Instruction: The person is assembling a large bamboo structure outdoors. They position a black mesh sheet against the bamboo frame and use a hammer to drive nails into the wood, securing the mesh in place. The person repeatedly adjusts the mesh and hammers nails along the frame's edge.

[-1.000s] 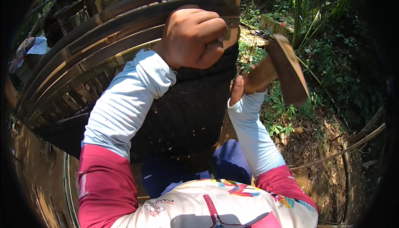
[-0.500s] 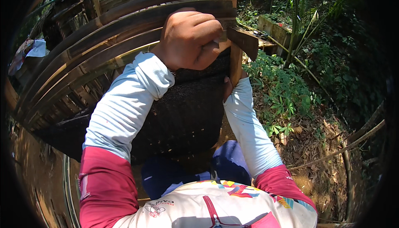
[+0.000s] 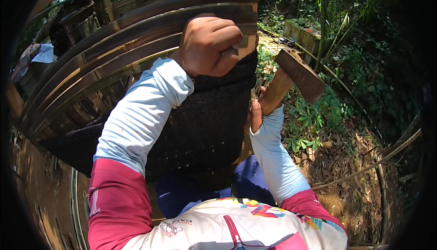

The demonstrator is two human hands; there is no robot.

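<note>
My left hand [image 3: 207,45] is closed in a fist against the split-bamboo rails [image 3: 150,28], close to their right end by the wooden post [image 3: 246,45]. What its fingers pinch, if anything, is hidden. Below the fist hangs a black mesh net [image 3: 205,118] along the rails. To the right of the post, my right hand [image 3: 256,113] is wrapped round the wooden handle of a hatchet [image 3: 301,76]. The hatchet's dark, rusty head is raised, tilted, and apart from the post. Most of the right-hand fingers are behind the handle.
Green leafy plants [image 3: 314,118] grow beyond the post on the right, with dry leaf litter [image 3: 337,168] below them. A mossy block-like structure [image 3: 302,36] stands farther back. Long bamboo poles [image 3: 74,204] are at the lower left.
The hatchet has swung right, away from the post where its head was beside my left fist. My right hand has come into fuller view; my left fist stays nearly in place.
</note>
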